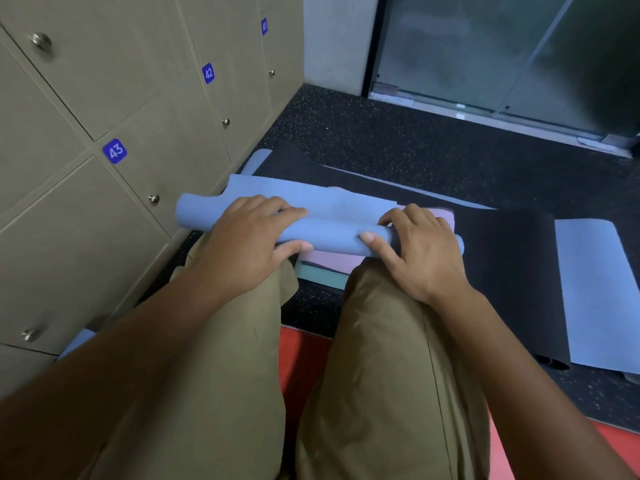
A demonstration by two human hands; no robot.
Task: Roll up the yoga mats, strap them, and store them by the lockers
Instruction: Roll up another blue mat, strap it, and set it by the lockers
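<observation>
Here, line by line:

Blue mat: the blue mat (325,220) lies across the floor just in front of the person's knees, partly rolled into a tube, with its unrolled stretch reaching away toward the lockers.

Left hand: the left hand (247,244) grasps the roll near its left end, fingers laid over the top and thumb tucked underneath.

Right hand: the right hand (420,251) grasps the roll near its right end, fingers curled over the top and thumb pressed against the near face.

Under the roll: a pink mat (332,259) and a teal mat (320,276) lie flat in a stack (only their near edges show), touching the roll from below.

Black mat: a black mat (512,268) is spread on the floor to the right, running beneath the stack.

Second blue mat: another blue mat (599,289) lies flat on the black one's right side.

Lockers: beige lockers (114,109) line the left wall, with blue number tags 43, 42 and 41.

Floor: dark speckled floor (398,133) beyond, a red strip beneath the legs.

Legs: khaki trousers (381,375), knees bent toward the roll.
</observation>
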